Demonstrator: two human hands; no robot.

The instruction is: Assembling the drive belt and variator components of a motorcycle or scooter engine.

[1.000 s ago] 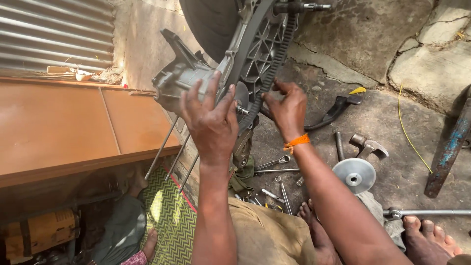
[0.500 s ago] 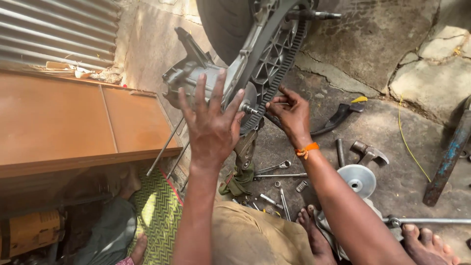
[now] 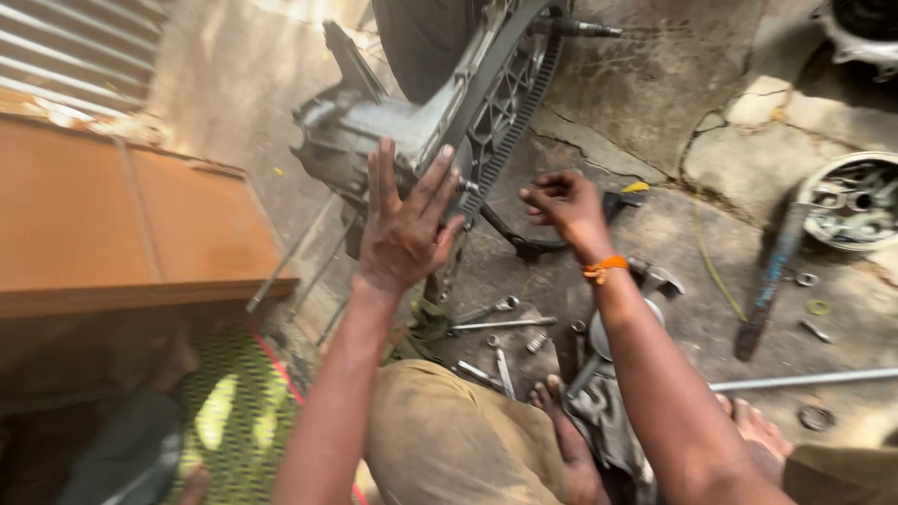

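The scooter engine casing [image 3: 374, 126], with its drive belt [image 3: 510, 122] looped alongside, stands tilted directly under the left hand [image 3: 404, 229], which presses flat, fingers spread, gripping nothing. It looks heavy, rigid cast metal, probably greasy; its ribbed edges seem the surest hold. The right hand [image 3: 561, 206] hovers just right of the belt, loosely curled, empty. Spanners [image 3: 486, 313] lie below both hands.

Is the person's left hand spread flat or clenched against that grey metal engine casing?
Spread flat: the left hand presses against the grey metal engine casing with its fingers splayed apart, gripping nothing.
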